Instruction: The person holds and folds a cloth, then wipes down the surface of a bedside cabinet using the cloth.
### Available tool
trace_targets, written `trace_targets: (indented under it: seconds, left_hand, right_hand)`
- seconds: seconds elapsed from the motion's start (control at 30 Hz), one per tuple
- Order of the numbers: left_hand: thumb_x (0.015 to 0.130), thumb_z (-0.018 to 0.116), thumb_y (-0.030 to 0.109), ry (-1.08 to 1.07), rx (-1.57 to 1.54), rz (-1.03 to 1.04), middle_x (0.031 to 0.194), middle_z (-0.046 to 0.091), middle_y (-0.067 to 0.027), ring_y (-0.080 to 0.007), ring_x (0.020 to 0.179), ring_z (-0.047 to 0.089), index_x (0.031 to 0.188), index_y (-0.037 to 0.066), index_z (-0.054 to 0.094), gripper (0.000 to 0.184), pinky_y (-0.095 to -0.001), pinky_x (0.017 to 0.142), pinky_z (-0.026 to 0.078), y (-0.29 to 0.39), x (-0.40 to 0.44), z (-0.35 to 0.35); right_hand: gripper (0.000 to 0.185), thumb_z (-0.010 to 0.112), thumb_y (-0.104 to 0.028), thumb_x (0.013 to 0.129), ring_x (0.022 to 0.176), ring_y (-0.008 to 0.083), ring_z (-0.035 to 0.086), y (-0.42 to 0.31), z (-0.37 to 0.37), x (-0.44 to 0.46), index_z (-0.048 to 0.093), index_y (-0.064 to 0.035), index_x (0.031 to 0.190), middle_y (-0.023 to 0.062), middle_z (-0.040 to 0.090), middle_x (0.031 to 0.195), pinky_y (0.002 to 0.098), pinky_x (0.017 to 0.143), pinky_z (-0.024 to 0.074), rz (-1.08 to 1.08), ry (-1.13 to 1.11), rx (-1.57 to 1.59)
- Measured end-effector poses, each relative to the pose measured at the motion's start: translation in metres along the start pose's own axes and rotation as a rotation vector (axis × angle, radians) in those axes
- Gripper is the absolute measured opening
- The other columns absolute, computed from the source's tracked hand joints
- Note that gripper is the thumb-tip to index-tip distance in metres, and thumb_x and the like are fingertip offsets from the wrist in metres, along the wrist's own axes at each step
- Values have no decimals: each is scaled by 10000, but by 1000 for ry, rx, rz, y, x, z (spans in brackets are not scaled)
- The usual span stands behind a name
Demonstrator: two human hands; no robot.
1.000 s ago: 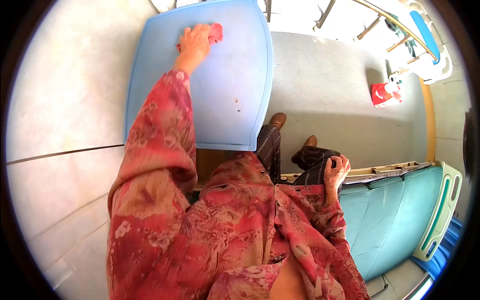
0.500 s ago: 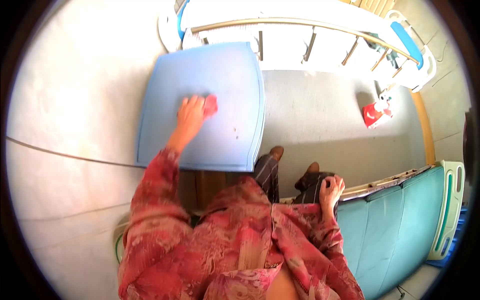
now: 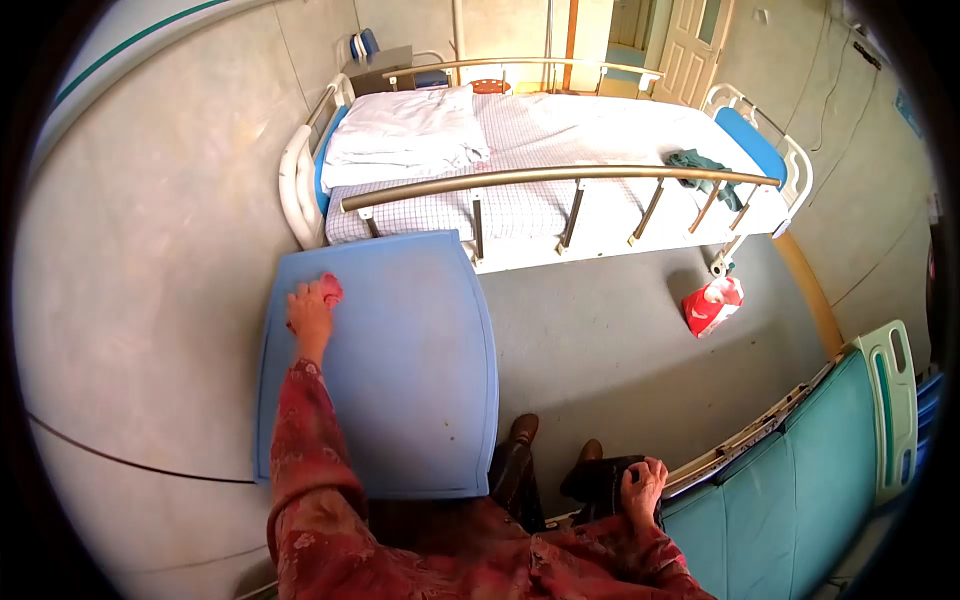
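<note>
My left hand (image 3: 311,318) is closed round a pink cloth (image 3: 331,290) and presses it on the blue tabletop (image 3: 390,370), towards the far left corner. A couple of small dark specks (image 3: 450,430) lie near the tabletop's near right part. My right hand (image 3: 643,487) rests on my knee, over dark striped trousers, its fingers bent over the knee. Nothing shows in the right hand.
Beyond the tabletop stands a bed (image 3: 540,130) with a metal side rail (image 3: 560,173) and folded white bedding (image 3: 405,135). A red bag (image 3: 713,306) is on the floor. The green padded bed (image 3: 780,490) is at my right.
The view has tilted up and shows the whole far bed. My left hand has moved with the cloth to the tabletop's far left part. My right hand has stayed on the knee.
</note>
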State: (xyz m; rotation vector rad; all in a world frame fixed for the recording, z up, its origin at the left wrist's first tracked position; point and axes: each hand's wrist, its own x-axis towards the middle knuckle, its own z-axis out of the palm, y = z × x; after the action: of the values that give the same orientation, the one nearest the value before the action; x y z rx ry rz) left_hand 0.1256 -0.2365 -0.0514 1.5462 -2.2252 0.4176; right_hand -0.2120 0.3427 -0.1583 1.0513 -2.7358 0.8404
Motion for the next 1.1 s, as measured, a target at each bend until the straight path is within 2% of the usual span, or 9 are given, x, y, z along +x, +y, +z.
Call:
trace_targets:
  seconds: [0.03, 0.17, 0.43, 0.53, 0.67, 0.73, 0.83, 0.93, 1.1]
  left_hand:
    - [832, 582, 130, -6, 31, -91, 1000, 565, -79, -332, 914, 531, 952, 115, 552, 124, -441, 748, 451, -4, 14, 3]
    - [850, 568, 136, 86, 94, -113, 1016, 567, -78, -336, 939, 538, 975, 123, 550, 126, -434, 759, 464, -21, 37, 27]
    - [848, 606, 286, -121, 32, 20, 1014, 574, -137, -362, 931, 540, 1003, 91, 562, 253, -455, 802, 447, -30, 7, -14]
    - [829, 627, 295, -60, -52, 151, 969, 583, -146, -366, 903, 545, 1007, 83, 567, 283, -460, 802, 445, -32, -28, -24]
    - [801, 631, 218, -47, -96, 318, 916, 573, -141, -365, 851, 536, 980, 97, 566, 225, -477, 736, 452, -23, -87, -52]
    - [788, 623, 169, -77, -198, 346, 915, 552, -128, -358, 845, 522, 957, 98, 556, 195, -476, 731, 447, -8, -126, -85]
    - [771, 602, 104, -231, -195, 349, 924, 526, -122, -354, 855, 503, 948, 93, 541, 188, -467, 726, 437, 11, -186, -137]
    - [766, 569, 57, -294, -219, 352, 938, 512, -123, -354, 873, 489, 952, 92, 532, 193, -457, 723, 426, 18, -236, -171]
    - [782, 548, 63, -234, -243, 261, 935, 516, -127, -359, 871, 488, 935, 87, 529, 156, -456, 719, 420, 1, -238, -156]
  right_hand:
    - [129, 667, -76, 685, 1078, 401, 465, -1, 1, 1, 621, -71, 806, 143, 546, 1036, 505, 969, 369, 10, -7, 7]
    - [99, 650, -50, 675, 1031, 356, 479, -1, 7, 2, 611, -73, 762, 123, 544, 993, 463, 916, 397, -34, 13, -33]
    - [118, 662, -96, 698, 1047, 394, 474, -8, 6, 0, 610, -63, 799, 144, 548, 1002, 500, 976, 362, -30, 3, -11]
    - [127, 652, -97, 709, 1026, 386, 485, -9, 4, 2, 587, -52, 808, 152, 552, 982, 494, 961, 371, -125, 12, -19]
    - [96, 632, -80, 735, 955, 375, 507, -7, 7, 5, 567, -53, 801, 171, 548, 921, 467, 868, 405, -205, 60, -76]
    - [63, 649, -85, 732, 945, 355, 517, -8, 3, 5, 594, -67, 756, 130, 567, 929, 445, 860, 413, -147, -34, -98]
    - [87, 675, -123, 733, 1009, 332, 514, -2, 3, -1, 631, -94, 803, 93, 590, 1007, 440, 905, 404, -142, 20, -113]
    - [92, 660, -134, 747, 1043, 332, 506, 10, 4, 0, 639, -95, 827, 95, 586, 1046, 445, 927, 397, -131, -68, -104]
    - [120, 629, -152, 768, 1101, 340, 485, 15, 10, -3, 657, -97, 871, 112, 575, 1106, 446, 979, 380, -64, -79, -156]
